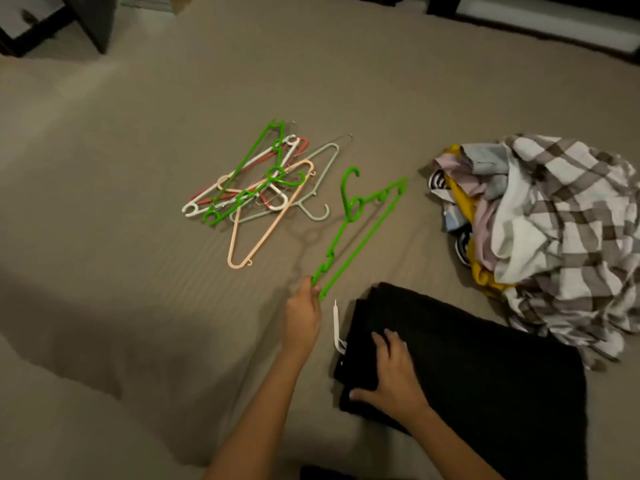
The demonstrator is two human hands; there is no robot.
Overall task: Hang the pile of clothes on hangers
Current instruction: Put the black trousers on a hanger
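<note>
Holding the green hanger (pixel 356 223) by one shoulder tip, my left hand (pixel 302 318) has its fingers (pixel 313 289) clamped together on the plastic, so the rest of the frame reaches away across the bed (pixel 138 271) with its hook toward the far side; I judge this grip keeps the hanger free of the tangle and ready to swing over to the garment. My right hand (pixel 393 370) lies flat on the black garment (pixel 467 368), its fingers spread apart and gripping nothing, and I read that as pinning the cloth still while the hanger comes across. The black garment sits nearest me, folded thick and dark enough that I cannot tell its cut; a white strip (pixel 336 327), perhaps a tag or part of another hanger, pokes out just beside its left edge. The pile of clothes (pixel 540 230) waits well apart to the right, a rumpled heap with a brown-and-white plaid piece on top and yellow, pink, grey and pale blue cloth showing beneath. The spare hangers (pixel 263 188) lie crossed over one another near the middle of the bed: green, white, red, peach and grey-green plastic, with a thin wire one among them. Nothing in view is on a hanger yet, so I judge the job barely begun.
</note>
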